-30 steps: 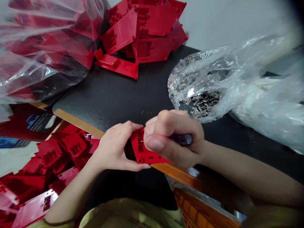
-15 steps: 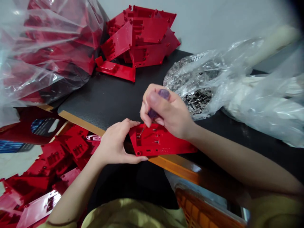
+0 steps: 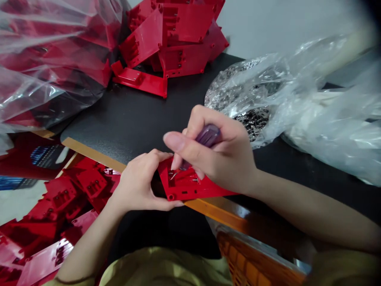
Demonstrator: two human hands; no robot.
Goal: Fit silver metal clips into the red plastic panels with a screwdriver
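Observation:
A red plastic panel (image 3: 190, 194) with small metal springs in its recesses lies at the table's front edge. My left hand (image 3: 141, 178) grips its left end, thumb along the near edge and fingers at the far edge. In my right hand (image 3: 220, 153) is a screwdriver (image 3: 209, 135) with a purple handle, held at a slant above the panel. Its thin tip reaches into the recess at the panel's left end, near a spring. The right part of the panel is hidden beneath my right hand.
Stacked red panels (image 3: 184, 24) stand at the back, beside a clear bag (image 3: 53, 67) of red parts. An open plastic bag (image 3: 253, 119) of small metal pieces lies right. Many red panels (image 3: 62, 194) fill a place below left. An orange basket (image 3: 247, 258) is below right.
My right hand has tipped the screwdriver lower, its handle swinging right, with the tip still at the left recess. My left hand keeps its hold. The view has shifted slightly.

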